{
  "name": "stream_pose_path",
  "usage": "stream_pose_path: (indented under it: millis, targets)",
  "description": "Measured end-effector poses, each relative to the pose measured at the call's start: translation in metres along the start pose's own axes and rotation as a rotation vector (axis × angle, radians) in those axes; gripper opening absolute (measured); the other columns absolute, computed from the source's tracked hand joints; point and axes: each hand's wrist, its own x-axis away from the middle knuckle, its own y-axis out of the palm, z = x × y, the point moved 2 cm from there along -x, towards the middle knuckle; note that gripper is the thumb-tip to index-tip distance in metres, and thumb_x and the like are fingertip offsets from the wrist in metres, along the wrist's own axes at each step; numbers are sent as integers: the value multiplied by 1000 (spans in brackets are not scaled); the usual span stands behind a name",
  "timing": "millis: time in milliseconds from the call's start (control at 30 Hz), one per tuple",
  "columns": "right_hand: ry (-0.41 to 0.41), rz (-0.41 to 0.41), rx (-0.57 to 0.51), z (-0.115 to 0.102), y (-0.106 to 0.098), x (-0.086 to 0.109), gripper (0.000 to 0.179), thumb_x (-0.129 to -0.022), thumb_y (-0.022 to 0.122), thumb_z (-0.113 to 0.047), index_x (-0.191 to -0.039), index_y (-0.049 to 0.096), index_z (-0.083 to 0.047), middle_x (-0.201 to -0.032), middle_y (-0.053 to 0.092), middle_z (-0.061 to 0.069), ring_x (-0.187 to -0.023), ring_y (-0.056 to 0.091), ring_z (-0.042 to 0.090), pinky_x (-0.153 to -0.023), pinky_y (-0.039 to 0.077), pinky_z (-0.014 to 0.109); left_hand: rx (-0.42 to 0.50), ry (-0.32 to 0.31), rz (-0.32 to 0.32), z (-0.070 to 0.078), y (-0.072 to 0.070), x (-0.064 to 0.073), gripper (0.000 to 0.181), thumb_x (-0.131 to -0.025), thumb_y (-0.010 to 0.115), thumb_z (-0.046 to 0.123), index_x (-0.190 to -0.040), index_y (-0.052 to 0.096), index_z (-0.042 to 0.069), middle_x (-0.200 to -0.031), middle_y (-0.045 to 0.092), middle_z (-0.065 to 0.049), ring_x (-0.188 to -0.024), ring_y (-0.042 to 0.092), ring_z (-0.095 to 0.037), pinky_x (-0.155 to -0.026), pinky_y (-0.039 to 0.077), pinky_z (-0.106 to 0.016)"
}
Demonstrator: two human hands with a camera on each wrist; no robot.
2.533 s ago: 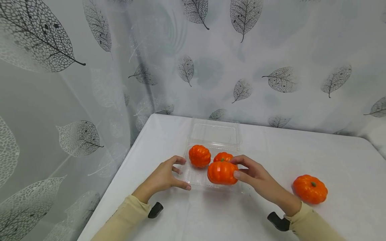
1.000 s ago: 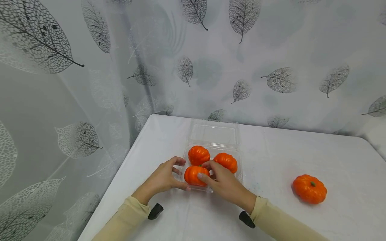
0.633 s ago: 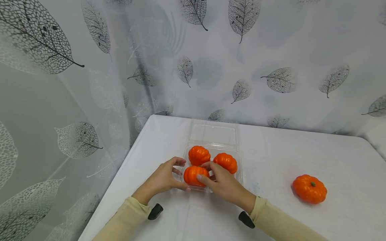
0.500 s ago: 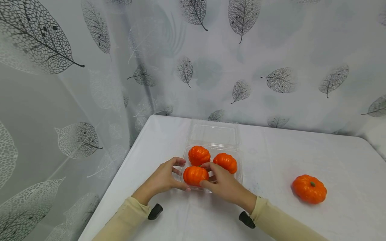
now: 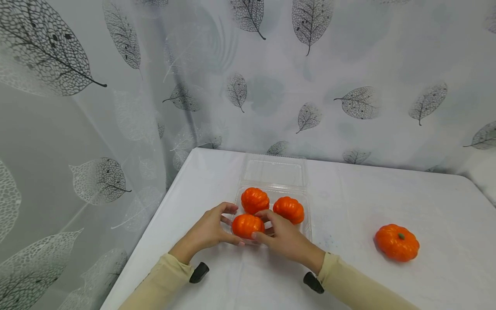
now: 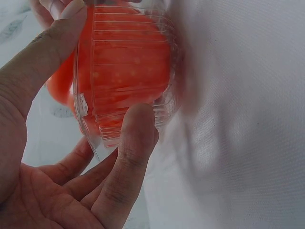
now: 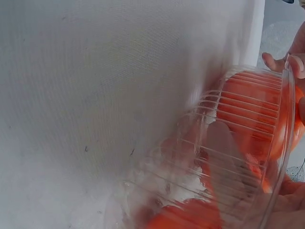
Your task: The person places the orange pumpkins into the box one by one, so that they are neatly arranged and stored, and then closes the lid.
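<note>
A clear plastic clamshell box [image 5: 307, 224] lies with its lid [image 5: 274, 173] folded back and several small orange toy pumpkins in its base. My right hand [image 5: 284, 237] reaches into the front of the box and holds the front-left pumpkin [image 5: 246, 226] at its right side, thumb in front and index finger behind. My left hand [image 5: 211, 224] curves round the box's front-left corner; in the left wrist view its thumb [image 6: 52, 45] lies at the rim and a finger touches the ribbed wall. Behind sit a back-left pumpkin [image 5: 254, 200] and a right pumpkin [image 5: 289, 209].
Another orange toy pumpkin [image 5: 397, 242] with a green stem lies on the white-covered table [image 5: 348, 206] to the right. A leaf-patterned curtain [image 5: 271, 86] hangs behind the table and along its left side.
My right hand has lowered the pumpkin into the front left of the box, then shifted it slightly further left. My left hand has stayed at the box's corner.
</note>
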Motion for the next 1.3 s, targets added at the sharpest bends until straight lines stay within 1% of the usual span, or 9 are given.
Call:
stream_pose_path:
  millis: [200, 367, 533, 733, 867, 1000, 1167, 1233, 1300]
  targets:
    - [0, -8, 9, 0, 0, -1, 54, -95, 74, -28, -138, 52, -5, -135, 59, 9, -102, 70, 23, -86, 58, 37, -3, 3, 1, 0, -1, 1, 91, -64, 99, 27, -139, 52, 4, -138, 58, -7, -110, 62, -25, -81, 56, -34]
    - [6, -16, 5, -2, -1, 1, 61, -93, 76, -33, -141, 51, -5, -139, 57, 10, -101, 70, 24, -87, 58, 40, 5, 2, -2, 1, -1, 2, 91, -64, 99, 27, -139, 52, 4, -138, 57, -8, -110, 61, -25, -81, 56, -34]
    - [-7, -11, 20, -2, -5, 6, 64, -92, 76, -37, -143, 51, -7, -140, 56, 8, -102, 69, 22, -86, 58, 37, 7, -6, -1, 1, -1, 2, 91, -64, 99, 27, -139, 52, 4, -137, 58, -7, -110, 61, -25, -81, 56, -34]
    - [7, 11, -38, -7, -17, 21, 67, -90, 79, -36, -144, 50, -9, -141, 56, 7, -109, 66, 26, -92, 56, 42, 8, -12, 3, 2, -1, 2, 92, -64, 99, 27, -139, 52, 4, -138, 58, -8, -110, 61, -25, -82, 56, -35]
    - [13, 42, -49, -11, -27, 35, 68, -88, 81, -37, -144, 50, -14, -140, 57, 7, -114, 64, 27, -95, 54, 45, 6, -22, 2, 3, -1, 2, 91, -64, 99, 27, -139, 52, 3, -138, 57, -8, -111, 60, -25, -81, 56, -34]
    - [-61, 67, -55, -11, -39, 51, 68, -86, 82, -39, -143, 50, -20, -141, 56, 1, -120, 61, 25, -98, 52, 43, -2, -26, 1, 3, -1, 1, 91, -64, 99, 28, -139, 52, 4, -137, 58, -7, -111, 60, -25, -81, 56, -33]
    - [-180, 135, 18, -3, -57, 79, 71, -85, 83, -39, -145, 48, -28, -141, 54, -5, -123, 60, 23, -97, 52, 36, -7, -24, -1, 3, -1, 1, 91, -64, 99, 28, -139, 52, 4, -137, 58, -7, -111, 60, -24, -81, 56, -33]
    - [-191, 177, 108, 3, -64, 91, 73, -84, 83, -42, -146, 46, -32, -141, 52, -8, -123, 59, 19, -96, 53, 35, -6, -25, 0, 3, -1, 1, 91, -64, 99, 28, -139, 52, 4, -137, 58, -7, -110, 60, -24, -80, 56, -33]
    - [-170, 224, 228, 10, -72, 104, 77, -82, 83, -47, -147, 44, -37, -142, 50, -13, -122, 58, 15, -95, 53, 36, -6, -27, 0, 3, -1, 0, 91, -64, 99, 28, -139, 53, 4, -137, 58, -7, -110, 60, -24, -80, 56, -33]
